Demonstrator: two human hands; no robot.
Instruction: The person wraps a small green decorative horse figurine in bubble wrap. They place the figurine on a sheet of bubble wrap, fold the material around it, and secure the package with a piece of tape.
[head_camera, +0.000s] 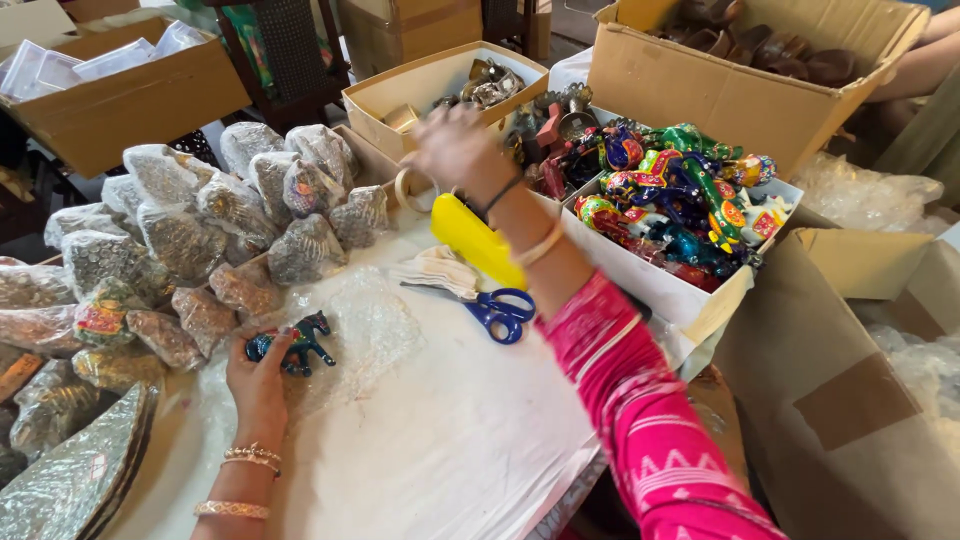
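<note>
A small dark blue horse figurine (296, 342) stands on a sheet of bubble wrap (365, 330) spread over the white surface (450, 440), and the left hand (260, 375) rests against its rear end, the fingers loosely curled about the hindquarters rather than closed tight around the body. The horse stands upright on its legs, head pointing away from the palm, so only the tail end touches the hand. In my judgement the hold is light enough that a nudge could tip the figurine onto its side, and its thin legs look like the part most likely to chip if it fell against the surface. The right hand (455, 150) is stretched far forward, blurred by motion, toward a roll of tape (412, 190) beside an open cardboard box of metal pieces (440, 95); whether its fingers have closed on anything I cannot tell. Its forearm passes over a yellow tape dispenser (475, 240), a folded white cloth (437, 270) and blue-handled scissors (500, 312), and a sleeve could drag any of these. To the left lie many wrapped bundles (200, 230); to the right a white box of brightly painted figurines (680, 200) sits near the reaching arm.
</note>
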